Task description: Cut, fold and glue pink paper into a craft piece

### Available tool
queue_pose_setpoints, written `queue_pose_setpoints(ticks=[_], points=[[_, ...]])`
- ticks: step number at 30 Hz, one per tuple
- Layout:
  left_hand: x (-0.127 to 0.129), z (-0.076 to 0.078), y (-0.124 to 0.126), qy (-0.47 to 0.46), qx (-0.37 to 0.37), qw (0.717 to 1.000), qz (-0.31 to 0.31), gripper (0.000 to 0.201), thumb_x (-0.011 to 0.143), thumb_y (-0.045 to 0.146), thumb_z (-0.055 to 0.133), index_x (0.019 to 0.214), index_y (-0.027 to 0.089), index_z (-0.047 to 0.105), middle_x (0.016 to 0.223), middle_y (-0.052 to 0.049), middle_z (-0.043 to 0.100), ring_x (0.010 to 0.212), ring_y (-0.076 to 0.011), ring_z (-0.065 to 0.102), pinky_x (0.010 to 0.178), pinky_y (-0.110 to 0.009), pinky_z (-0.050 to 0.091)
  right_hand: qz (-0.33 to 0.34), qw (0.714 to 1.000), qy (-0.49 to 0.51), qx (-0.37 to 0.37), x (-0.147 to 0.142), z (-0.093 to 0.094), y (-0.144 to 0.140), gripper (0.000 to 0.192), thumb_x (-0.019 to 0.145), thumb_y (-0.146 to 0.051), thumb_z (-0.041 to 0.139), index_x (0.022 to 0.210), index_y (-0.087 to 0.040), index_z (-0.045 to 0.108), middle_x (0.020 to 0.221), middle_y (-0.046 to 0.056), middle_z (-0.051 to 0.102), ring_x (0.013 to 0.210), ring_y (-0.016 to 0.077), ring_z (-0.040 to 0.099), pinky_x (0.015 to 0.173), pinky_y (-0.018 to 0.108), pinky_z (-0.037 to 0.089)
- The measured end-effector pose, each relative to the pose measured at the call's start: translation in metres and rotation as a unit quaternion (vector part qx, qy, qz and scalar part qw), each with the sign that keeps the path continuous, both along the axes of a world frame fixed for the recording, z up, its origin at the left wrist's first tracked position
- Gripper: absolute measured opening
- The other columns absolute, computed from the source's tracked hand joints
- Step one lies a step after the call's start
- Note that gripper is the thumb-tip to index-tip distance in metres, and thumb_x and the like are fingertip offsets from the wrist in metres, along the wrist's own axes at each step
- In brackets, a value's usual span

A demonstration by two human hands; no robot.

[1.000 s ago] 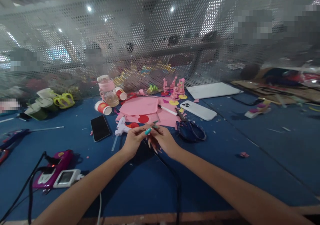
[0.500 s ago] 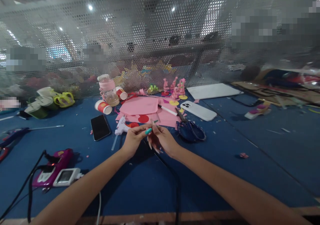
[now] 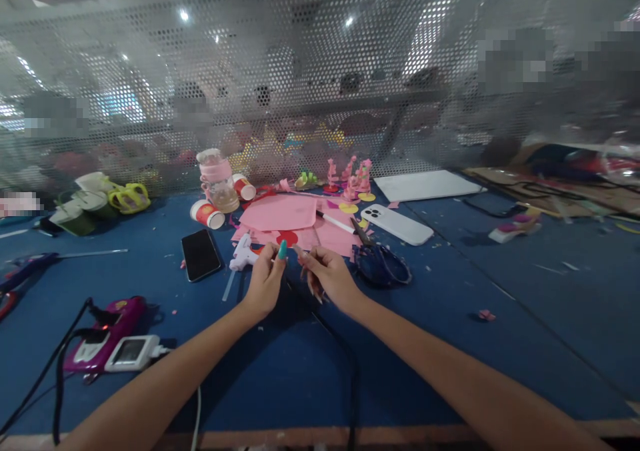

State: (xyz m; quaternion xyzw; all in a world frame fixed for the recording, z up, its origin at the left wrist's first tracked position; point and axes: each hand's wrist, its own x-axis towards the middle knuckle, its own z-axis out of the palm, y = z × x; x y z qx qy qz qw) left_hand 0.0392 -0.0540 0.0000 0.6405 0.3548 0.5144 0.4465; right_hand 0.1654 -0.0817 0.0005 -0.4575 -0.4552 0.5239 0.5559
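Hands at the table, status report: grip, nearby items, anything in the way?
Left hand and right hand apart; any grip too small to tell. Glue gun beside left, scissors beside right. Black cable between forearms, possibly in the way.

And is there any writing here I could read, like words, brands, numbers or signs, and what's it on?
None can be read with certainty.
Nearer red-and-white cup: marks on its red band, too small to read.
Farther red-and-white cup: the same, too small.
Purple power strip: a yellowish mark near its far end, too blurred to read.
White plugged-in block: no legible text on its grey panel.
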Motion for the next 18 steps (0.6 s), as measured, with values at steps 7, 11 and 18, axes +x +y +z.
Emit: queue_pose_setpoints(ticks=[7,11,18], points=[[0.004,-0.004,-0.008,0.107,0.005,0.994,-0.016,0.029,0.081,0.041,0.043,0.065,0.017,0.047,0.058,0.003,0.045,0.054,-0.01,0.038,0.054,-0.024,0.029,0.001,0.998,-0.062,0.029,-0.009,-0.006,-0.004,0.043,0.067,-0.062,0.051,0.059,-0.021,0.043,0.036,-0.008,0.04,0.026,0.0067,0.035,0.027,0.019,0.026],[0.005,-0.006,-0.007,0.1,-0.007,0.995,-0.026,0.028,0.078,0.041,0.047,0.063,0.017,0.047,0.056,0.004,0.043,0.053,-0.0099,0.037,0.054,-0.023,0.029,0.018,0.998,-0.051,0.032,-0.007,-0.009,-0.004,0.048,0.07,-0.07,0.037,0.063,-0.022,0.039,0.04,-0.006,0.04,0.029,0.0094,0.037,0.029,0.022,0.028],[0.005,-0.004,-0.006,0.041,-0.066,0.996,-0.048,0.035,0.073,0.049,0.051,0.061,0.017,0.045,0.055,0.005,0.037,0.052,-0.0082,0.032,0.049,-0.022,0.028,0.068,0.908,-0.33,0.249,0.023,-0.006,0.003,0.043,0.073,-0.061,0.046,0.084,-0.019,0.046,0.069,0.002,0.056,0.052,0.0129,0.05,0.05,0.025,0.038]])
